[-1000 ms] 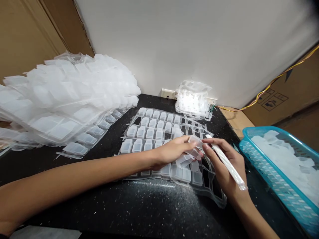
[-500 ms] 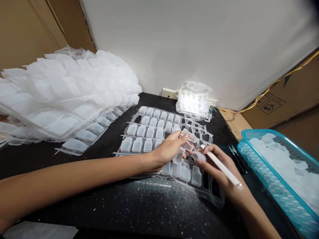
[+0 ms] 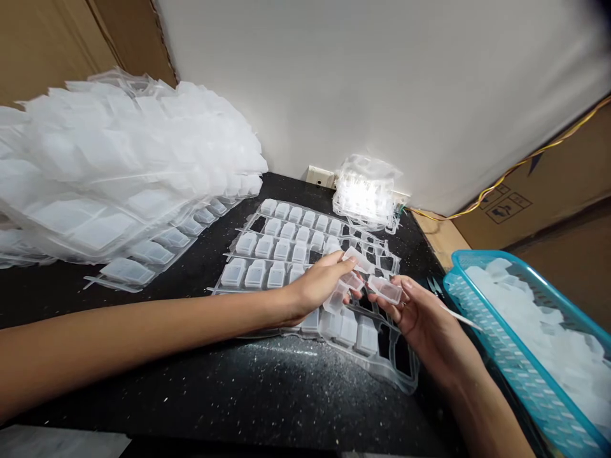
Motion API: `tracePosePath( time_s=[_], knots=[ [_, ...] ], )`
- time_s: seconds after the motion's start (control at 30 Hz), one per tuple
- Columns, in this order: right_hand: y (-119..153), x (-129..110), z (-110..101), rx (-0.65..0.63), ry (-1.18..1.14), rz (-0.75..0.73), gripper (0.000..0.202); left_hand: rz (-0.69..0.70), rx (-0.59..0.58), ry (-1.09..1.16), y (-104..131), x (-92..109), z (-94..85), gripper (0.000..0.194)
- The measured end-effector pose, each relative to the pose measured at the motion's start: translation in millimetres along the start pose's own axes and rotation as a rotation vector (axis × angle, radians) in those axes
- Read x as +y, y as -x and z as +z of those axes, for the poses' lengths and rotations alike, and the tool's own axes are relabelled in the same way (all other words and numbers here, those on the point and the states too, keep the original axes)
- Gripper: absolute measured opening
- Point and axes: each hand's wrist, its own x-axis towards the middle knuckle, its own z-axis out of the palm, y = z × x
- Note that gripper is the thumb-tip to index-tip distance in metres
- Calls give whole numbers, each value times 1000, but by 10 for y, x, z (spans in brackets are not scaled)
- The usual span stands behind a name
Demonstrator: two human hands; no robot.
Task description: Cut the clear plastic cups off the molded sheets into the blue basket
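My left hand (image 3: 315,289) is closed on several small translucent soft-plastic pieces (image 3: 359,261), thumb on top, above molded sheets. Between the thumb and fingers of my right hand (image 3: 427,327) is one more translucent piece (image 3: 386,290), close to those in the left. A thin white stick-like tool (image 3: 463,317) also pokes out behind the right hand; its other end is hidden. Under both hands lie molded translucent sheets (image 3: 255,273) with rows of raised tray-shaped pieces. Toward their right side several cells are open gaps, leaving just the frame.
At the left rises a tall pile of similar sheets (image 3: 109,165). A blue basket (image 3: 520,356) with loose translucent pieces (image 3: 539,318) stands at the right. Stripped frames (image 3: 365,194) are stacked by the wall near a socket (image 3: 319,177). Slim tools (image 3: 435,286) lie beside the basket.
The right hand has turned palm up and now shows its piece flat between the fingertips. The white tool has swung back behind that hand. My left hand keeps its hold.
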Motion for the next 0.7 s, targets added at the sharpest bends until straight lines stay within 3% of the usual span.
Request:
tracePosePath(
  time_s=[0.3, 0.53, 0.7],
  knots=[
    [-18, -21, 0, 11, -106, 51, 22, 52, -57, -26, -51, -70, -51, 21],
    [-30, -4, -20, 54, -130, 38, 21, 111, -149, -225, -41, -83, -53, 23],
    [-27, 43, 100, 76, -118, -36, 22, 81, -83, -367, -55, -34, 17, 22]
  ],
)
